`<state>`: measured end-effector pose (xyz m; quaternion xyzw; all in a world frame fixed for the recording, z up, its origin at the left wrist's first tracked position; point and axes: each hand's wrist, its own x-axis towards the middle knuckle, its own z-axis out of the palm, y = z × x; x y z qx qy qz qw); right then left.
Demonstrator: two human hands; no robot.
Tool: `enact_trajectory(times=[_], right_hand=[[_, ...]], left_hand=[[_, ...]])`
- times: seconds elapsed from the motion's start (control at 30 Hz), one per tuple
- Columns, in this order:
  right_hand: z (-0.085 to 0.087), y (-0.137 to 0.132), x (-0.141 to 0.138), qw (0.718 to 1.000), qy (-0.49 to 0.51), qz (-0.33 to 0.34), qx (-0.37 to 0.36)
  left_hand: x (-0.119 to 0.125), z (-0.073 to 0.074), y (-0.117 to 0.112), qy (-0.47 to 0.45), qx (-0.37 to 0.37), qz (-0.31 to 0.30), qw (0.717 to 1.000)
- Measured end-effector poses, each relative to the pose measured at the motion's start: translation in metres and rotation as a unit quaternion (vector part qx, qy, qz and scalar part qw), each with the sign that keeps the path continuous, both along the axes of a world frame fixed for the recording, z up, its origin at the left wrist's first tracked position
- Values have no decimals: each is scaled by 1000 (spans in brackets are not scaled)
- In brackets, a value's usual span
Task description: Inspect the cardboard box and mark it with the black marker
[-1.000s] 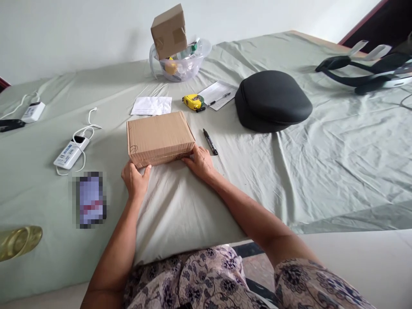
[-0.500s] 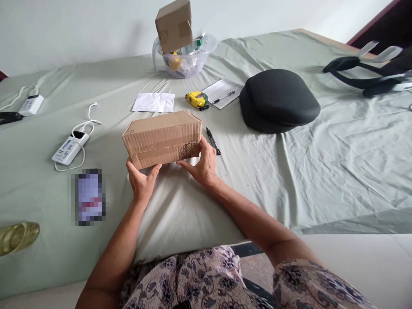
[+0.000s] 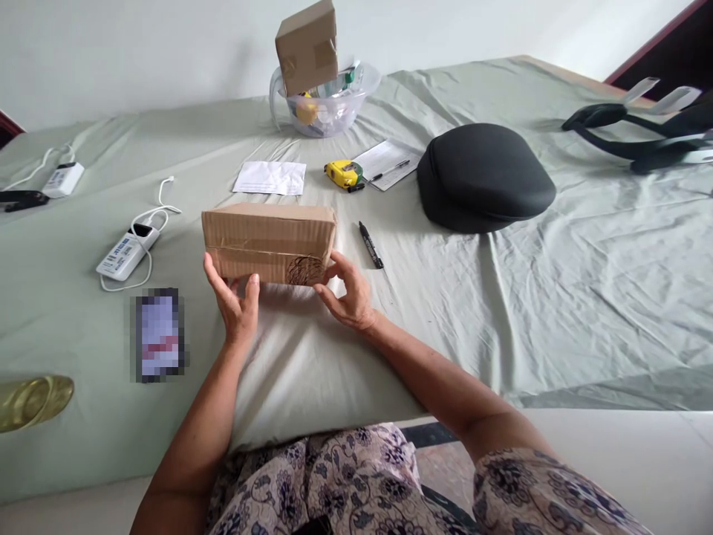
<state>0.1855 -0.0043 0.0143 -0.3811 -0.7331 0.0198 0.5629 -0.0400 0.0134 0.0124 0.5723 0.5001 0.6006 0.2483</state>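
Observation:
Between my two hands is a brown cardboard box point(image 3: 261, 249), with a dark scribble on the lower right of the side facing me. My left hand point(image 3: 237, 305) grips its lower left corner, thumb along the bottom edge and other fingers partly hidden behind the box. At the lower right corner, my right hand point(image 3: 350, 293) holds the box with thumb and fingers. A black marker point(image 3: 370, 245) lies on the cloth just right of the box. Behind the box are a folded white paper point(image 3: 270, 178) and a yellow tape measure point(image 3: 343, 174).
A black case point(image 3: 484, 178) stands to the right, with a headset point(image 3: 635, 134) beyond it. At the back, a clear basin point(image 3: 334, 111) bears another cardboard box point(image 3: 307, 52). Left are a white power bank point(image 3: 128, 253), a blurred phone point(image 3: 160, 334) and a yellowish glass point(image 3: 38, 401).
The box has turned slightly and shifted left, away from the marker. Both hands have moved along with it, still holding its lower corners.

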Motion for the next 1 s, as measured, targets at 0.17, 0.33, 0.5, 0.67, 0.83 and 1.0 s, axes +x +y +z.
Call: enact_trajectory(times=[0.17, 0.33, 0.5, 0.67, 0.83, 1.0], right_hand=[[-3, -8, -3, 997, -78, 12, 19], [0, -2, 12, 989, -126, -64, -38], [14, 3, 17, 988, -123, -75, -57], [8, -4, 2, 989, -136, -58, -10], [2, -8, -4, 988, -128, -86, -25], [1, -10, -6, 985, -148, -84, 8]], left_hand=[[1, 14, -3, -50, -5, -52, 997], [8, 15, -5, -75, -35, -76, 994], [10, 11, -4, -54, -56, -48, 996], [10, 8, -3, -135, -122, -101, 978], [13, 6, -6, -143, -164, -147, 965], [17, 8, -9, -121, -105, -178, 971]])
